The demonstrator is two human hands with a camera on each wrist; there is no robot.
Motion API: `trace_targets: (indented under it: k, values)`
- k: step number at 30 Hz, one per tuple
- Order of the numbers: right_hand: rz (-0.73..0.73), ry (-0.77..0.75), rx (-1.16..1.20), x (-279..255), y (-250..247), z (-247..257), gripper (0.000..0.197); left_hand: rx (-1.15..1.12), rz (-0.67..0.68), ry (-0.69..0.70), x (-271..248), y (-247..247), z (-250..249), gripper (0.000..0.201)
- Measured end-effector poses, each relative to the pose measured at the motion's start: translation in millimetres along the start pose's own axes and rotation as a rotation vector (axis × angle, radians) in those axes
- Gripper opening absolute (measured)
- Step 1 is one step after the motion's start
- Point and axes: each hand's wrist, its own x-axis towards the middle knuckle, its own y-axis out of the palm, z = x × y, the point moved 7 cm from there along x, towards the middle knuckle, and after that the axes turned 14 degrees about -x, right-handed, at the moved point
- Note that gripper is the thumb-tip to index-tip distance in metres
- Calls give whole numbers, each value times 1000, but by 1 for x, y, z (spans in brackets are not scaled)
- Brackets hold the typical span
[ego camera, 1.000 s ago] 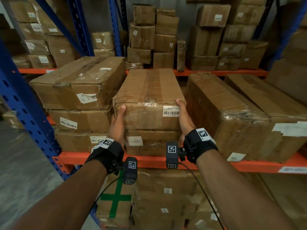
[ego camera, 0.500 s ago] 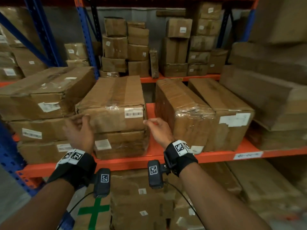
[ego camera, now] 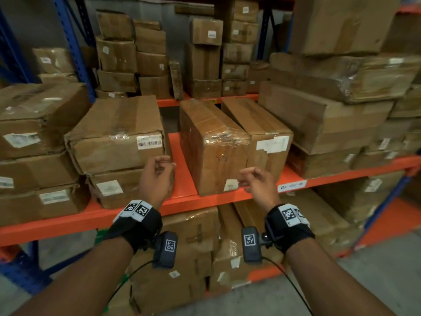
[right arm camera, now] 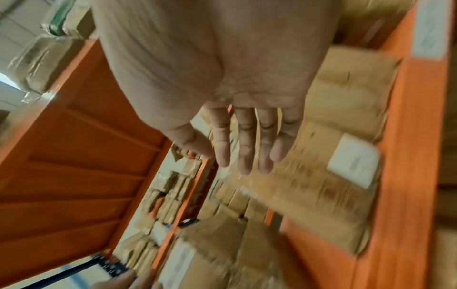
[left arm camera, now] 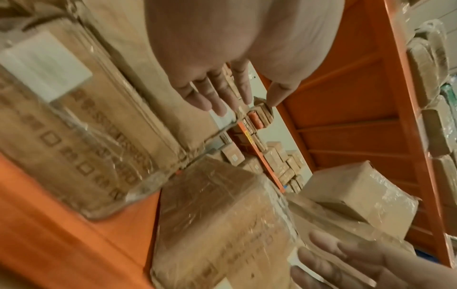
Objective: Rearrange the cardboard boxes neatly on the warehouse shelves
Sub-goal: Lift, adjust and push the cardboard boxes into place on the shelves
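Both hands let go of brown barcode-labelled cardboard box (ego camera: pixel 118 133); left hand (ego camera: pixel 157 179), right hand (ego camera: pixel 257 181) loose, empty, moved toward plastic-wrapped brown box (ego camera: pixel 211 144). Probably next box.

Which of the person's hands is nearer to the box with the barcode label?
Left. The left hand hovers just off the barcode box's lower right corner; the right hand hangs before the plastic-wrapped box.

Both hands are coming off the barcode-labelled box (ego camera: pixel 118 135), which had been gripped by its two front corners. Left hand (ego camera: pixel 157 179) is now hanging free just right of that box, fingers loosely curled. Right hand (ego camera: pixel 257 181) is shifting further right, now in front of the plastic-wrapped box (ego camera: pixel 211 144), fingers relaxed, holding nothing.
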Motion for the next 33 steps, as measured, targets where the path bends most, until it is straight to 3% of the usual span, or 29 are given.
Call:
trace_targets:
  k: [7,12,16,21,24,27,30,33]
  values:
    - [-59,123,-13,31,-30,-67,29,18,98,-186,-10,39,48,16]
    - [36,141,-49,65,-16,-94,25,61,76,-218,-4,70,61,71]
    - [147,96,-80,85,1,-96,18,138,59,-262,1,99,75,90]
    - [249,68,-136,94,9,-78,43,90,32,-403,-9,118,112,100]
    - [313,64,-118,101,16,-77,46,93,37,-383,-6,122,126,88]
    - [323,51,-108,104,24,-75,43,90,64,-389,-2,126,135,101]
    - [311,48,-99,104,31,-72,38,86,59,-387,1,126,145,83]
    - [282,91,-80,104,33,-66,48,64,14,-386,1,121,141,80]
